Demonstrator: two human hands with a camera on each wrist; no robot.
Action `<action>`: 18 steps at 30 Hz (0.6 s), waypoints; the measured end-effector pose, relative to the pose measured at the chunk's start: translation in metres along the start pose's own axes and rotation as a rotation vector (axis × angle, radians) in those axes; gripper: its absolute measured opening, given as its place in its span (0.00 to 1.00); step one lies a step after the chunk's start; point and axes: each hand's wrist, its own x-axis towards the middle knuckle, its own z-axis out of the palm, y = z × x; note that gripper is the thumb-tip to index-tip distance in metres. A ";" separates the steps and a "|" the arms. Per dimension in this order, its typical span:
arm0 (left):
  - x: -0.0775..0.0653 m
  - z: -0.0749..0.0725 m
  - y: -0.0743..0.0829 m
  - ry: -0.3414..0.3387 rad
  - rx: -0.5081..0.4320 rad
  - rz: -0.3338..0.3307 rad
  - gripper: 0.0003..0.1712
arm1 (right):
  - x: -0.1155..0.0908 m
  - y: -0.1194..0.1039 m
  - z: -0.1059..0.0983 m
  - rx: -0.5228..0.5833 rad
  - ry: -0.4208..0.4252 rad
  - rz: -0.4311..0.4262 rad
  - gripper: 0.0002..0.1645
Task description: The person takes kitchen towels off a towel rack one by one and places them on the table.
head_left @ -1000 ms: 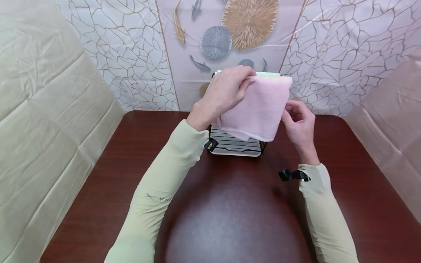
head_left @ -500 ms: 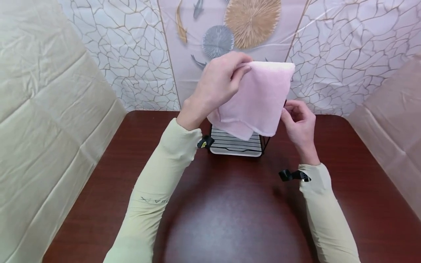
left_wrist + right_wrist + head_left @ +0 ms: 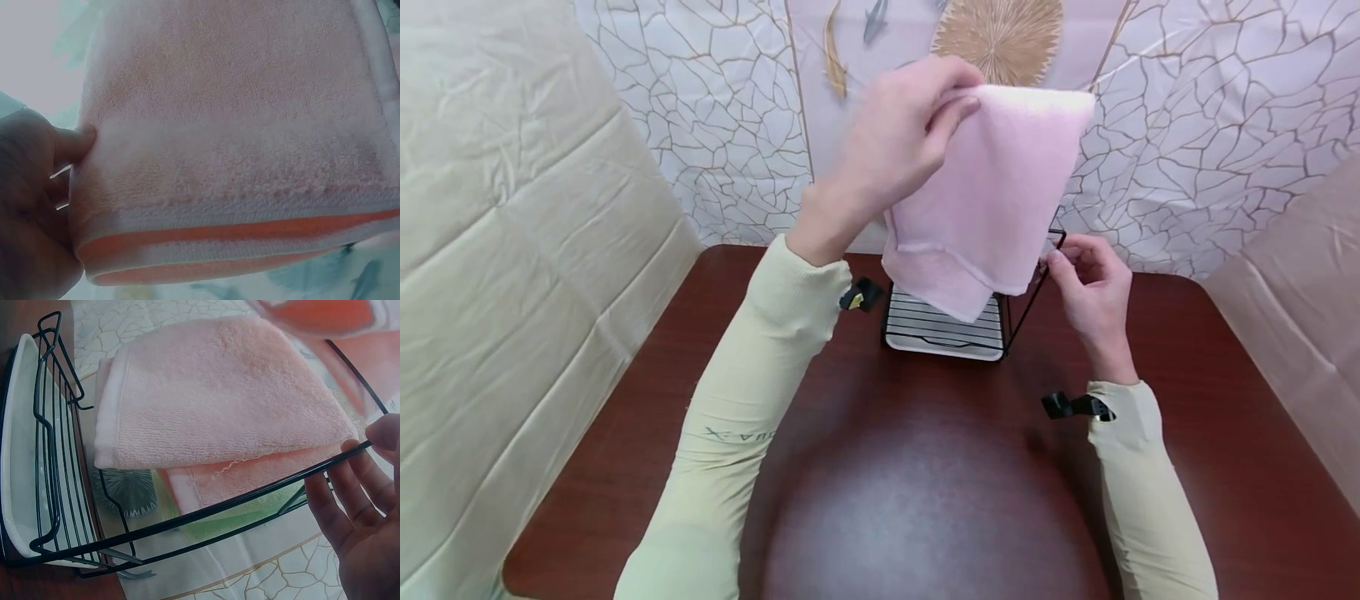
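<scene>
My left hand (image 3: 902, 125) pinches the upper edge of a folded pink towel (image 3: 992, 183), which hangs down in front of a black wire rack (image 3: 1033, 287). In the left wrist view, the thumb presses the terry cloth (image 3: 231, 112) near its side edge, and the layered hem is visible. My right hand (image 3: 1097, 287) holds the rack's side wire between thumb and fingers; the right wrist view shows those fingertips (image 3: 353, 450) at the wire. There, pink terry cloth (image 3: 219, 394) and green cloth (image 3: 244, 515) hang by the frame. Whether all the pink cloth is one towel I cannot tell.
A white tray (image 3: 917, 343) lies under the rack's wire base on the dark brown table (image 3: 910, 483). Behind stands a patterned wall sheet (image 3: 722, 125). Pale sheets border the table on the left (image 3: 512, 250) and right.
My left hand has risen with the pink towel, uncovering more of the rack's right side. The right hand has stayed at the rack. The head view has tilted slightly down.
</scene>
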 end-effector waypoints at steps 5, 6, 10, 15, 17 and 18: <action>0.000 -0.014 0.005 0.031 -0.019 -0.006 0.13 | -0.003 0.002 0.000 -0.002 -0.005 0.015 0.13; 0.000 -0.016 0.006 0.035 -0.024 -0.008 0.13 | -0.003 0.002 0.000 0.002 -0.005 0.018 0.13; -0.004 -0.023 0.007 0.065 -0.042 0.027 0.12 | -0.004 0.002 0.002 -0.007 -0.006 0.018 0.13; -0.007 -0.033 0.009 0.079 -0.048 0.053 0.12 | -0.002 -0.001 0.001 -0.032 0.001 0.008 0.13; -0.009 -0.036 0.009 0.067 -0.042 0.052 0.12 | -0.002 -0.001 0.001 -0.029 0.009 0.009 0.13; -0.010 -0.038 0.009 0.054 -0.034 0.038 0.12 | -0.002 -0.002 0.000 -0.035 0.011 0.006 0.13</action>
